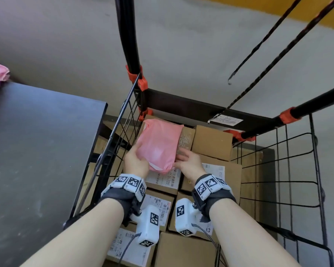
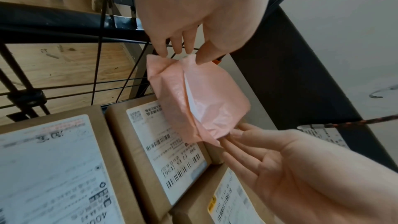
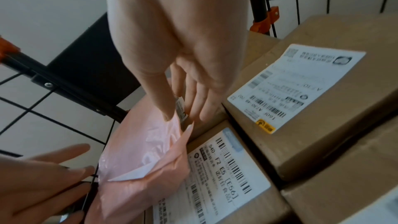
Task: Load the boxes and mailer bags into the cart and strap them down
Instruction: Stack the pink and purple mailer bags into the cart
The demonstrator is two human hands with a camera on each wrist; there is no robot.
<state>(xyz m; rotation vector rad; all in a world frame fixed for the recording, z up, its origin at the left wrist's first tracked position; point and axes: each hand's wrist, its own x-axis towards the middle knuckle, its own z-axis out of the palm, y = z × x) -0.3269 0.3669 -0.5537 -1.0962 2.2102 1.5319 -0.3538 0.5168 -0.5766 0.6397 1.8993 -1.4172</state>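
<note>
Fingers straight, left hand [image 1: 135, 160] and right hand [image 1: 189, 162] press either side of pink mailer bag [image 1: 158, 143] atop boxes [image 1: 212, 143], far-left in cart [image 1: 181, 105]. Risk: slick bag slides into gap at cart's left side on release.

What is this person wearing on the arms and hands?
Each wrist has a dark fabric strap ringed with white blocks bearing black-and-white square codes. A white camera unit, also coded, sits under each, trailing a thin dark cable. No gloves or sleeves on left hand or right hand.
</note>
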